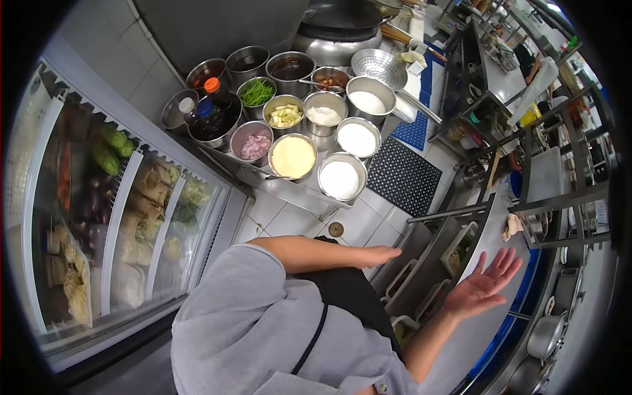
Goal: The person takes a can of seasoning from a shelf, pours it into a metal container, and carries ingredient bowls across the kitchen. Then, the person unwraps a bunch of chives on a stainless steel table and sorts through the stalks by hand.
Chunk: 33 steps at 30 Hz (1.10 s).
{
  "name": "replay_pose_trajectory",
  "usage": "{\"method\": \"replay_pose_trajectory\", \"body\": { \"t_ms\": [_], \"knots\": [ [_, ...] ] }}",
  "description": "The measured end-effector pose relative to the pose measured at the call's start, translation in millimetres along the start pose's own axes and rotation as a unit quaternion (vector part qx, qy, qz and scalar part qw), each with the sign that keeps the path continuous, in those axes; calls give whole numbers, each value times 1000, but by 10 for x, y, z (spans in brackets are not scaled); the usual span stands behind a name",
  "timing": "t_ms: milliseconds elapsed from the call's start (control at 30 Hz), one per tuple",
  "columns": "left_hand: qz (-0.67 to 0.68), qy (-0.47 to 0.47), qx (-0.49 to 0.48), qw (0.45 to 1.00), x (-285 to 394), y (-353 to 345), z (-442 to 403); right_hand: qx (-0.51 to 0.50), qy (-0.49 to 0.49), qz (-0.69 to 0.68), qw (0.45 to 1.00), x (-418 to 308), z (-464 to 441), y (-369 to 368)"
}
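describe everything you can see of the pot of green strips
The pot is round, open-topped and silvery, apparently steel. It stands upright in the cluster of similar pots, its mouth filled with thin, bright green strips that look like cut vegetable. The bottle with the orange cap is on one side, the pale yellow-green chunks on the other. Neither the left hand nor the right hand touches it. Whether it touches neighbouring pots is unclear.

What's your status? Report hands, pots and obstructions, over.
Left hand open, empty. Right hand open, empty. Metal pots untouched; bottles in one. Nothing seen blocking either hand.
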<state>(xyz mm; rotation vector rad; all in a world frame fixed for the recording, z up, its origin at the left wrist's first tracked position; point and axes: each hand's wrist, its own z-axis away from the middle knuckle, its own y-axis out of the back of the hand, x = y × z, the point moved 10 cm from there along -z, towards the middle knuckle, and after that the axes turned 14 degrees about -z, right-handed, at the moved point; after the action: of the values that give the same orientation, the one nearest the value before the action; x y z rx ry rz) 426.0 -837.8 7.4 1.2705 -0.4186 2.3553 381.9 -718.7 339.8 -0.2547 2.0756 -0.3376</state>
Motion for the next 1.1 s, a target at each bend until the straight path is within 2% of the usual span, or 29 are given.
{"method": "replay_pose_trajectory", "body": {
  "t_ms": [33, 67, 133, 167, 200, 233, 267, 300, 333, 367, 400, 467, 500, 567, 600, 633, 667, 700, 733, 767, 800, 833, 867, 900, 933, 967, 1000, 1033, 1100],
  "knots": [
    [102, 74, -22, 992, 181, -100, 207, -30, 51, 99, 993, 52, 89, -85],
    [176, 65, -46, 981, 403, -214, 291, -60, 103, 196, 973, 134, 220, -179],
    [320, 43, -96, 942, 754, -414, 350, -202, 16, 292, 935, 868, 814, -400],
    [358, -68, -78, 928, 985, -354, 330, -354, 39, 293, 887, 1126, 1161, -426],
    [368, -75, -23, 926, 924, -249, 212, -266, -1, 280, 922, 1457, 1393, -78],
    [379, -84, 38, 921, 839, -82, 132, -285, 31, 348, 892, 1519, 1525, -35],
    [379, -130, 13, 916, 1057, 57, 346, -298, 65, 412, 859, 1591, 1656, 5],
    [379, -171, -14, 909, 1382, 209, 760, -367, -48, 527, 765, 2082, 1936, 405],
    [380, -209, -46, 900, 1618, 266, 1079, -452, -139, 618, 628, 2525, 2302, 868],
    [317, -240, -69, 915, 1728, 253, 1224, -524, -268, 630, 506, 2845, 2725, 1421],
    [252, -272, -90, 924, 1828, 238, 1343, -525, -377, 603, 468, 2946, 3050, 1907],
    [99, -338, -129, 927, 1792, 123, 1366, -427, -501, 535, 530, 2878, 3364, 2474],
    [66, -304, -172, 935, 1517, 0, 1213, -368, -540, 497, 571, 2805, 3459, 2629],
    [19, -166, -234, 958, 693, -121, 962, -313, -572, 469, 596, 2689, 3578, 2758],
    [-4, -98, -229, 969, 208, -102, 889, -296, -583, 462, 600, 2652, 3633, 2811],
    [-8, -167, -218, 961, -370, -148, 637, -285, -587, 455, 607, 2625, 3651, 2822],
    [-177, -139, -239, 945, -1153, -108, 404, -275, -592, 448, 610, 2604, 3693, 2857],
    [-293, -239, -251, 891, -1933, -110, 251, -268, -593, 442, 618, 2608, 3706, 2846],
    [-278, -174, -263, 907, -2758, 46, 309, -267, -590, 436, 625, 2612, 3732, 2837],
    [-245, 69, -165, 953, -2533, 635, 1017, -270, -581, 432, 635, 2628, 3747, 2826],
    [-342, 137, -61, 928, -2947, 1017, 1091, -281, -567, 426, 646, 2674, 3752, 2787],
    [-327, 235, 74, 912, -3733, 1426, 1102, -299, -539, 422, 664, 2743, 3736, 2698],
    [-359, 290, 178, 869, -3646, 1759, 1538, -314, -509, 421, 682, 2792, 3706, 2611],
    [-406, 276, 222, 842, -3819, 1999, 1665, -319, -479, 423, 700, 2879, 3676, 2541],
    [-418, 297, 176, 840, -4098, 2187, 1716, -310, -455, 441, 709, 3035, 3655, 2476],
    [-517, 217, 131, 818, -4198, 2314, 1640, -244, -472, 429, 731, 2922, 3455, 2162],
    [-592, 165, 82, 785, -4399, 2417, 1573, -244, -463, 417, 743, 2929, 3314, 1905],
    [-582, 180, 70, 790, -4241, 2533, 1690, -266, -422, 419, 758, 3063, 3278, 1816],
    [-398, 275, 176, 857, -4213, 2845, 1865, -171, -572, 316, 738, 2943, 3069, 1308]
  ]
}}
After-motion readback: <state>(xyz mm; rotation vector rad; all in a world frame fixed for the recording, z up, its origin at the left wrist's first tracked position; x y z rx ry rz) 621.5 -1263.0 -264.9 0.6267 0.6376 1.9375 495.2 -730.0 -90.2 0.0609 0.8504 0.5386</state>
